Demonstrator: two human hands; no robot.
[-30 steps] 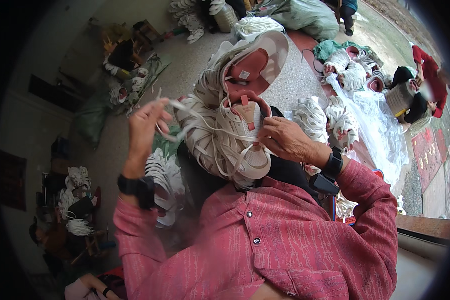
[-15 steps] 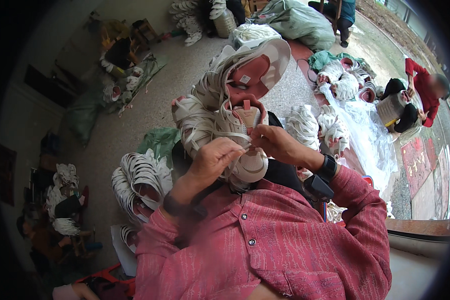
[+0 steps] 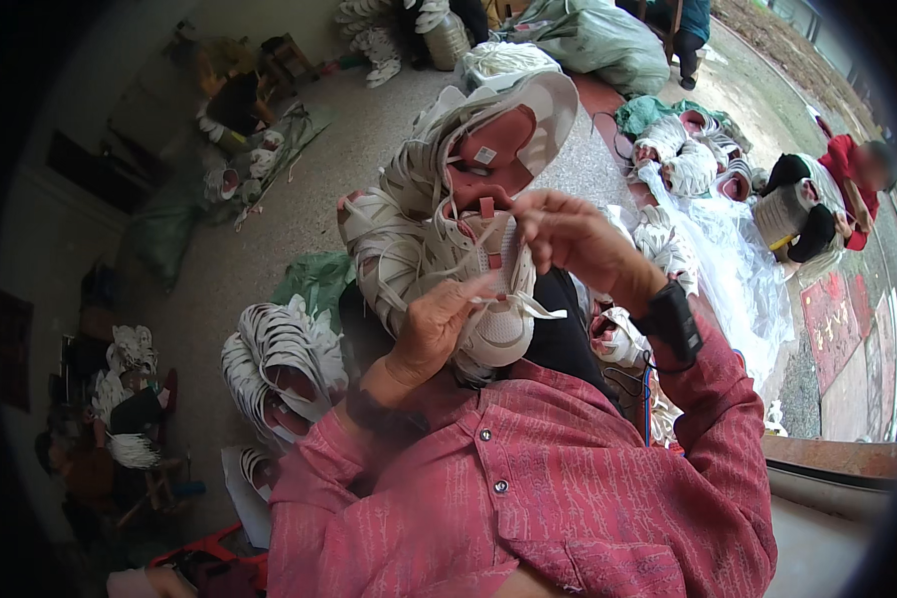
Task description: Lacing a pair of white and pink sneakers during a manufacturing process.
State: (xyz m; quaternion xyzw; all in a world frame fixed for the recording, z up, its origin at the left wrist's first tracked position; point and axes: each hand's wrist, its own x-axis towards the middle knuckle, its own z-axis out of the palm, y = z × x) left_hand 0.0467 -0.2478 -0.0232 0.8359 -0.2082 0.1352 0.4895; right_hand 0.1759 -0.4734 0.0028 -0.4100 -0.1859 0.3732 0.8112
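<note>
A white and beige sneaker upper (image 3: 495, 333) with pink lining lies at my lap, toe toward me. My left hand (image 3: 435, 321) is closed on its left side, with thumb and fingertips over the lower lacing. Beyond the upper's right edge, my right hand (image 3: 576, 239) is raised near the collar. Its thumb and forefinger pinch together, seemingly on a white shoelace that crosses the tongue (image 3: 494, 244); the tip is hard to make out. Another lace end (image 3: 540, 311) sticks out to the right, below the hands. Against the upper's far side leans a stack of similar uppers (image 3: 394, 234).
Bundled uppers (image 3: 284, 364) stand on my left, and more (image 3: 665, 249) lie on the right beside clear plastic sheeting (image 3: 738, 264). A large pale green sack (image 3: 603, 50) sits at the back. Another person in red (image 3: 847, 189) works at the far right.
My right hand has moved up and away from my left, toward the collar. The hands were together at the lacing; a loose lace end now shows there on the right.
</note>
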